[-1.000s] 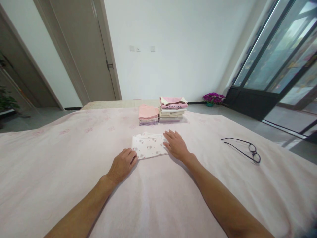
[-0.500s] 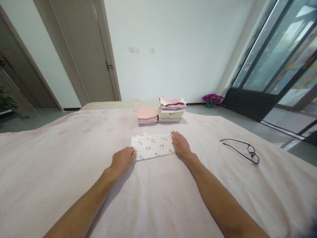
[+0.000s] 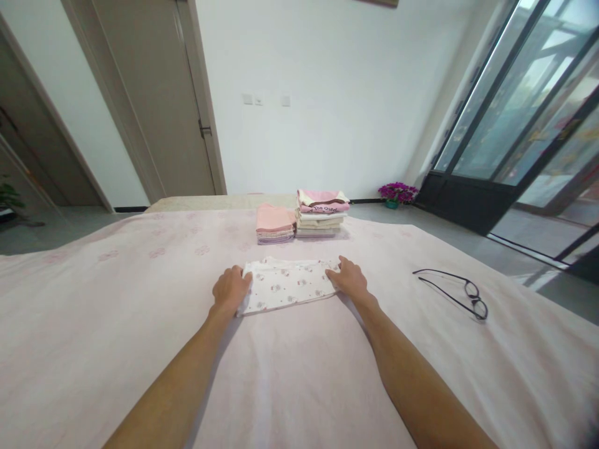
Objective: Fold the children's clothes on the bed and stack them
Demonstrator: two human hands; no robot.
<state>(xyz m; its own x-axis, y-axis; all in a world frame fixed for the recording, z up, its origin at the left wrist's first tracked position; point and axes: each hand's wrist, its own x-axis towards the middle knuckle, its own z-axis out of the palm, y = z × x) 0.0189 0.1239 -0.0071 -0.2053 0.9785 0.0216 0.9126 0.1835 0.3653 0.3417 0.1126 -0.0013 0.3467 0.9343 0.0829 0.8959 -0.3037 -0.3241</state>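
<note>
A folded white garment [image 3: 287, 285] with a small grey and pink print lies flat on the pink bed cover [image 3: 299, 374]. My left hand [image 3: 230, 288] holds its left edge, with the thumb on top and the fingers curled around the side. At the opposite end, my right hand [image 3: 349, 277] grips the right edge, its thumb over the cloth and its fingers behind and partly under it.
Beyond the garment stand two piles of folded clothes: a pink-topped one [image 3: 275, 226] and a taller one [image 3: 322, 215]. Black-framed glasses [image 3: 475, 299] lie open on the right. Behind are a door [image 3: 154, 93] and purple flowers [image 3: 397, 192].
Both hands have moved outward to the garment's ends. The garment looks wider now and its left edge lies further left. The view has tilted up slightly.
</note>
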